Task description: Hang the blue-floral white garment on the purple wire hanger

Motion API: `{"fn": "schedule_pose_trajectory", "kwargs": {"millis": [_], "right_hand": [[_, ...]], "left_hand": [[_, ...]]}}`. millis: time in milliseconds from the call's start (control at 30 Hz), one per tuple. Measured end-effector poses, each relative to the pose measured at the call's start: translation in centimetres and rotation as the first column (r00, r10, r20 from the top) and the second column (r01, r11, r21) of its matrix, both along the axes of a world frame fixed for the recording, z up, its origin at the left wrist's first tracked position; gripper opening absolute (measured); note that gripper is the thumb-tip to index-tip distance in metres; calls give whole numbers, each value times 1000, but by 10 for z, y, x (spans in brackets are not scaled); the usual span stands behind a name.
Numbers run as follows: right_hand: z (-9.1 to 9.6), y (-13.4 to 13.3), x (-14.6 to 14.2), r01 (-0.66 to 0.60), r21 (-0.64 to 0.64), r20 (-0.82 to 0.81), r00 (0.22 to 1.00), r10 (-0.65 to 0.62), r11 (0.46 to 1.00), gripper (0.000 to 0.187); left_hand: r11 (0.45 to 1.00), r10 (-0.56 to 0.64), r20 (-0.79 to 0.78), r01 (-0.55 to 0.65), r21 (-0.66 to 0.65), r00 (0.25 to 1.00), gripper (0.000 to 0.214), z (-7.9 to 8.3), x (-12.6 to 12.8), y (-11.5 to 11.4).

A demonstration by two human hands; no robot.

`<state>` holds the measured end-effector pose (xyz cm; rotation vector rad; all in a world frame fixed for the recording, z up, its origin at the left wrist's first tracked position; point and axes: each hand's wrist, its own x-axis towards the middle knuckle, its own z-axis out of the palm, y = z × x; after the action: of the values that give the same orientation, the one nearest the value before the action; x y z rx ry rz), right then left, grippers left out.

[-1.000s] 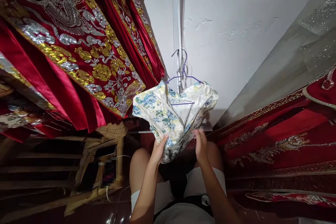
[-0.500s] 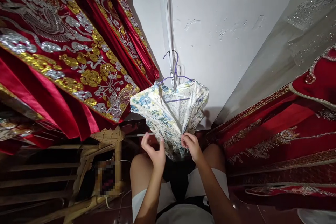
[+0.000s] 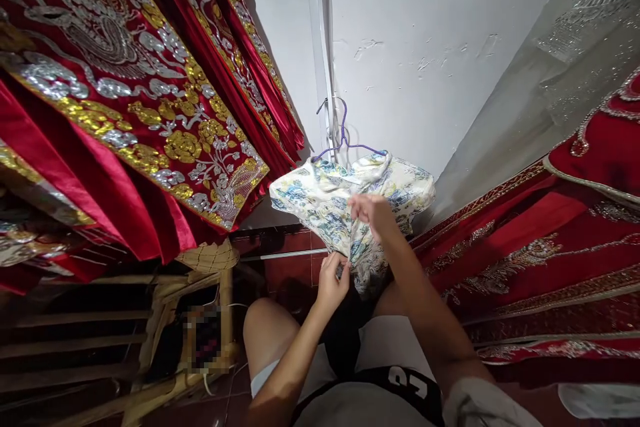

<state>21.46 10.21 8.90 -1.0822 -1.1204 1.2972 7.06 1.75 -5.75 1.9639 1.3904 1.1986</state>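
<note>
A white garment (image 3: 320,197) with a blue and yellow floral print hangs on a purple wire hanger (image 3: 344,130) in front of me. My left hand (image 3: 334,280) pinches its fabric low on the centre seam, at the lower end of the zipper. Higher on that seam, just below the neckline, my right hand (image 3: 373,217) is closed at the zipper. The zipper pull itself is hidden by my fingers. Below my right hand the two edges of the opening lie together.
The hanger hooks onto a white metal post (image 3: 320,33) by a white wall (image 3: 410,7). Red embroidered, sequinned garments (image 3: 185,147) hang at left, with more red beaded cloth (image 3: 520,240) at right. A bamboo chair (image 3: 150,333) stands at lower left.
My right hand has moved up along the zipper, and the V-shaped opening has closed. My left hand, open before, has taken hold of the seam's lower part. The garment has shifted right.
</note>
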Motion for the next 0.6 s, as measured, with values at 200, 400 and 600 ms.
{"fn": "schedule_pose_trajectory", "kwargs": {"millis": [200, 400, 600], "right_hand": [[52, 23, -14, 47, 164, -77, 996, -35, 985, 27], [49, -2, -15, -88, 261, 78, 995, 70, 961, 27], [30, 9, -11, -58, 298, 225, 974, -11, 953, 25]], "left_hand": [[961, -277, -282, 269, -66, 919, 11, 46, -17, 22], [931, -44, 25, 32, 364, 999, 22, 153, -39, 75], [838, -26, -154, 106, 536, 988, 15, 209, -25, 102]]}}
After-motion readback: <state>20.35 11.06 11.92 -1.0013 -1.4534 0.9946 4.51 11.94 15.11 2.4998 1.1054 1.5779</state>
